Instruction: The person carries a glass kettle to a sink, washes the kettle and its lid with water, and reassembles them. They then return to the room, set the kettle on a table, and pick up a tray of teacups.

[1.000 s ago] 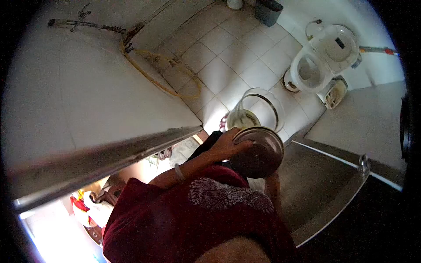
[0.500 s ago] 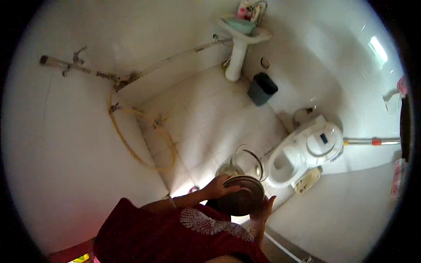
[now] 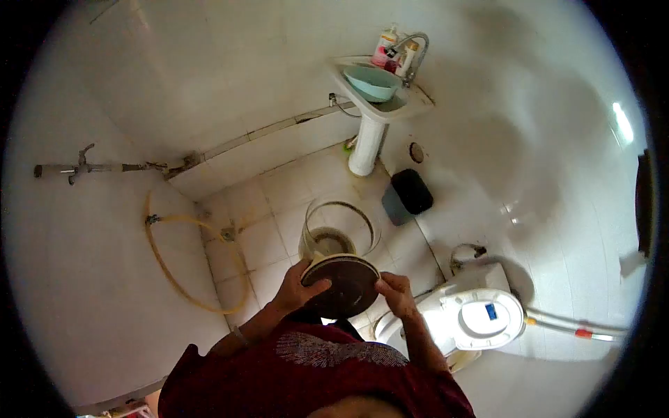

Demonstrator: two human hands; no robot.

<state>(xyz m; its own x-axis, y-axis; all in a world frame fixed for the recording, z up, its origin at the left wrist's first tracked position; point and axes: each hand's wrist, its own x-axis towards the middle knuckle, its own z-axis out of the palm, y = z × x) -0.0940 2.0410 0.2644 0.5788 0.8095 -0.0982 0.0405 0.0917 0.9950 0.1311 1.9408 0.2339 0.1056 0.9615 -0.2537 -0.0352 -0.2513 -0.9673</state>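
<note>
A round dark brown lid or dish (image 3: pixel 343 287) with a pale rim is held in front of the body. My left hand (image 3: pixel 296 287) grips its left edge, thumb over the dark face. At the right edge, my right hand (image 3: pixel 396 292) pinches the rim. Just beyond the dish is a clear round container (image 3: pixel 376 226) with a dark ring near its top. A pale round vessel (image 3: pixel 331 240) shows through or behind it; how these parts join is hidden by the dish.
A white pedestal sink (image 3: pixel 368 143) holds a green basin (image 3: pixel 373 83) and bottles (image 3: pixel 385 47). A dark bin (image 3: pixel 408 196) stands by the wall. The toilet (image 3: pixel 484 319) is at right; a yellow hose (image 3: pixel 162 268) loops at left.
The view has swung up and into the room, bringing the sink into sight. My right hand, earlier lower beside the dish, now grips its right edge. The dish and clear container moved along with me.
</note>
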